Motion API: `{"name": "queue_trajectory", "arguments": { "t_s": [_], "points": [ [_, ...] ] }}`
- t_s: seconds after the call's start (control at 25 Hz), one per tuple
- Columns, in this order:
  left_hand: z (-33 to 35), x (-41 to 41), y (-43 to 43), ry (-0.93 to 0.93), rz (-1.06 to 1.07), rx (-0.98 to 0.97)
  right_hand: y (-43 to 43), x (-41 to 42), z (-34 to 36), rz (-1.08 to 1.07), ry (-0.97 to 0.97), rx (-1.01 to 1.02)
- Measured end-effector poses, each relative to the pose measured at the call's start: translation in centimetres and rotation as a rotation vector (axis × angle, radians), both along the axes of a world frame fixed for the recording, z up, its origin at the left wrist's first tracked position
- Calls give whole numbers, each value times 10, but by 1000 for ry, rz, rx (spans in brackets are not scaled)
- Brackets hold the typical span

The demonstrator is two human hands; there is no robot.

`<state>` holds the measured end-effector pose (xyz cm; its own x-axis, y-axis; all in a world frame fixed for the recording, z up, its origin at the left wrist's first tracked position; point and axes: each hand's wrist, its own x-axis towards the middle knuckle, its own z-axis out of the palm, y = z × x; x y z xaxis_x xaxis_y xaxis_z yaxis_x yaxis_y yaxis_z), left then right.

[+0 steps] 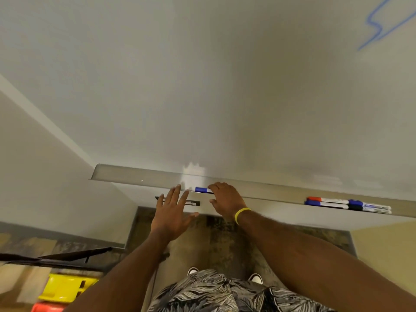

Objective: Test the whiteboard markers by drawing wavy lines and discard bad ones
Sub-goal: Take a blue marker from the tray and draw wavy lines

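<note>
A white-bodied marker with a blue cap (201,189) lies on the metal ledge (139,176) under the whiteboard (202,86). My right hand (226,200), with a yellow band on the wrist, rests over the marker's right end, fingers curled onto it. My left hand (172,211) hovers flat and open just left of the marker, fingers spread, holding nothing. Several more markers (347,203) with red, blue and black caps lie bunched on the ledge at the right. A blue wavy line (378,23) is drawn at the board's top right.
A black label holder (191,202) hangs on the wall below the ledge. A dark stand (56,258) and yellow (65,289) and red (48,308) plastic items sit on the floor at the lower left. My shoes (256,278) stand close to the wall.
</note>
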<state>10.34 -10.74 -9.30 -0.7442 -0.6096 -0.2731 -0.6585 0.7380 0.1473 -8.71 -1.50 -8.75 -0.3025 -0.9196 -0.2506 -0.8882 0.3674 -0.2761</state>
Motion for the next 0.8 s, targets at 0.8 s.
{"name": "queue_trajectory", "arguments": {
  "t_s": [0.8],
  "points": [
    [35,-60,14,583,322,649,25,0,36,-179,-184,-145]
  ]
}}
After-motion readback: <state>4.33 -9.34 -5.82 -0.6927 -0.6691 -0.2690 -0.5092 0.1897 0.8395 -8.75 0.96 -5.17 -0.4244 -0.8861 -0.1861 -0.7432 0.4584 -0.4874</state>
